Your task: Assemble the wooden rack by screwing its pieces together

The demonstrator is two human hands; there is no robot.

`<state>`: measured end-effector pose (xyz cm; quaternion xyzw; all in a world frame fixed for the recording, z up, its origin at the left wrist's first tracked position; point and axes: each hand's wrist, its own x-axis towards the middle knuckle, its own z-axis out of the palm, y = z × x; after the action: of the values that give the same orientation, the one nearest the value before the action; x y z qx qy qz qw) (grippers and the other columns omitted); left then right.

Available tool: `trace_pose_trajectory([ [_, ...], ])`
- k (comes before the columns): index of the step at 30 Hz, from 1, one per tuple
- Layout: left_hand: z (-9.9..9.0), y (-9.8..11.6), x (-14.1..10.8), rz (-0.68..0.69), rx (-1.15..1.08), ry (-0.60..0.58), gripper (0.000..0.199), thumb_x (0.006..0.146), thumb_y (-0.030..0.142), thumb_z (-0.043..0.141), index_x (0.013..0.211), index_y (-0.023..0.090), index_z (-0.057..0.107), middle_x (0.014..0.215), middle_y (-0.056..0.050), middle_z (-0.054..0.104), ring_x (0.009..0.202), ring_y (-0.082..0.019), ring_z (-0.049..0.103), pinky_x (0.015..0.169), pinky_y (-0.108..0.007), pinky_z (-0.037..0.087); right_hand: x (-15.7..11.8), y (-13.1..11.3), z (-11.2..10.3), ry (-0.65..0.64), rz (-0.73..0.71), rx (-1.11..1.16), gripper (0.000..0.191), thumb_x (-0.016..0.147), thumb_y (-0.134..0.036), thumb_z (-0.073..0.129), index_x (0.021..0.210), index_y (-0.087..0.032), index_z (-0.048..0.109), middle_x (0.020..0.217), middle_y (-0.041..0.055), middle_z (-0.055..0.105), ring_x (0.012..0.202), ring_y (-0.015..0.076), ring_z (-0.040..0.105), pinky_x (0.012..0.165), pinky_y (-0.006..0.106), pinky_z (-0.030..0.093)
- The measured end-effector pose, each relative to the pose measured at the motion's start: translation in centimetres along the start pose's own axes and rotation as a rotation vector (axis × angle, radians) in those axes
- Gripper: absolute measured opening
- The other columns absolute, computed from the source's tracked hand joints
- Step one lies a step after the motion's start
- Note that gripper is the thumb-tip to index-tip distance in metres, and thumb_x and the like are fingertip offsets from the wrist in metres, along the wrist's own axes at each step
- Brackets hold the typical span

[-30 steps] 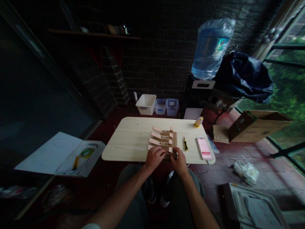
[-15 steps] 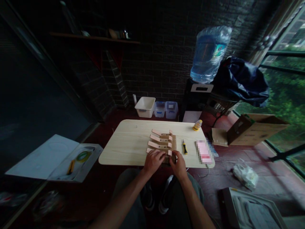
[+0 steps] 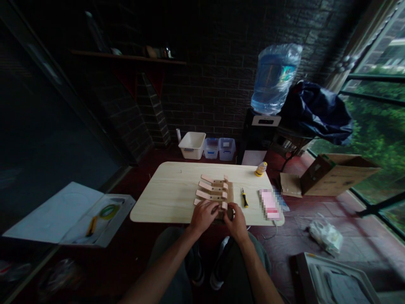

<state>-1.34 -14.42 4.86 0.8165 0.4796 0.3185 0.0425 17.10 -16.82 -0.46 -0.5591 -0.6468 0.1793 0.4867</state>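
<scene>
A wooden rack (image 3: pixel 230 191) lies on the pale table (image 3: pixel 161 194): a brown board crossed by several light wooden hooks (image 3: pixel 211 186) with upturned ends. My left hand (image 3: pixel 203 214) is closed at the rack's near end, fingers bent over the nearest hook. Opposite it, my right hand (image 3: pixel 236 220) pinches around the same end, thumb and fingers by the hook's raised tip. The hands partly cover what they grip. To the right of the rack lies a yellow and black screwdriver (image 3: pixel 244 199).
A yellow-capped clear bottle (image 3: pixel 261 169) stands at the table's far right corner. Below it lies a blurred-out pink object (image 3: pixel 270 204). An open white case (image 3: pixel 109 215) sits left of the table. Plastic bins (image 3: pixel 192 146), a water dispenser (image 3: pixel 257 139) and a cardboard box (image 3: pixel 329 177) stand beyond.
The whole view has shifted slightly downward in the picture. Both hands stay at the rack's near end, with only small finger movement.
</scene>
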Motion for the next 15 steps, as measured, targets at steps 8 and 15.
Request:
trace_pose_trajectory([
  [8,-0.05,-0.09,-0.07,-0.008,-0.028,-0.004,0.013,0.089,0.016,0.069,0.097,0.025,0.073,0.097,-0.003,0.076,0.092,-0.021,0.069,0.083,-0.033,0.053,-0.18,-0.15,-0.09,-0.001,-0.026,-0.010,0.038,0.087,-0.028,0.063,0.125,-0.022,0.061,0.113,0.0113,0.071,0.104,0.0278,0.066,0.092,0.045,0.055],
  [15,0.05,0.01,-0.33,-0.008,-0.017,0.005,0.014,0.088,0.016,0.069,0.097,0.025,0.073,0.095,-0.003,0.076,0.091,-0.021,0.069,0.083,-0.034,0.051,-0.01,-0.38,0.07,0.006,-0.019,-0.033,0.032,0.090,-0.028,0.060,0.122,-0.021,0.064,0.110,0.0113,0.072,0.102,0.0273,0.067,0.090,0.044,0.055],
])
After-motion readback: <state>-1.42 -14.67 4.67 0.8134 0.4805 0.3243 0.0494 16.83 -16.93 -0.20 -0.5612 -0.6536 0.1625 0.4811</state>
